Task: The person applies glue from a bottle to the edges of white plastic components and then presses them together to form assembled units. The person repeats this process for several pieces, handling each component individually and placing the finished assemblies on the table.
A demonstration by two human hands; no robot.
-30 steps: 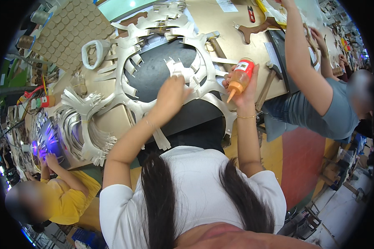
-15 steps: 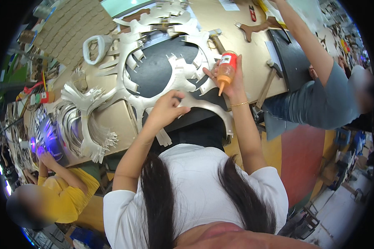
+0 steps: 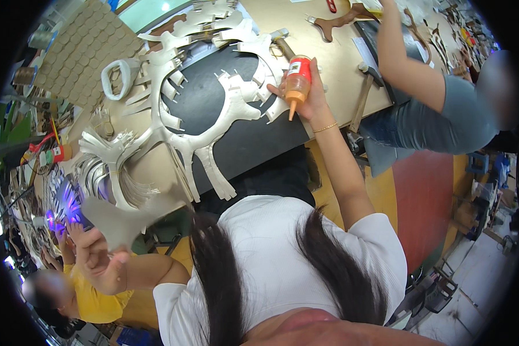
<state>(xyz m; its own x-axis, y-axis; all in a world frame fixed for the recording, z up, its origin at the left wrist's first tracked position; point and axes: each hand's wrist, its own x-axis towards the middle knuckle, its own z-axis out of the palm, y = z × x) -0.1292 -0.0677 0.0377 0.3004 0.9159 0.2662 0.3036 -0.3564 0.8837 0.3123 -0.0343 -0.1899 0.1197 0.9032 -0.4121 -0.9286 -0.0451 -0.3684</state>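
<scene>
My left hand [image 3: 101, 262] is off the table's near left edge, over a neighbour's yellow sleeve. It pinches one end of a forked, pale silver leather piece [image 3: 124, 222], smeared by motion. A glue bottle [image 3: 298, 83] with a red label and orange nozzle is gripped in my right hand [image 3: 312, 101], its tip pointing down. Below and left of the bottle, a branching silver leather strip [image 3: 216, 124] with small slotted tabs lies on a black board [image 3: 259, 144]. More silver pieces [image 3: 170, 75] curve around the board's far and left sides.
Stacked silver pieces [image 3: 118, 173] lie at the table's left, near a white roll [image 3: 118, 79] and a tan sheet of round pads [image 3: 92, 49]. Hammers [image 3: 363, 95] rest right and beyond the bottle. Co-workers sit right, in a grey-blue shirt [image 3: 473, 109], and left.
My left hand has swung from the board to the lower left, carrying the silver piece. The bottle in my right hand appears slightly farther left and up as the view shifted.
</scene>
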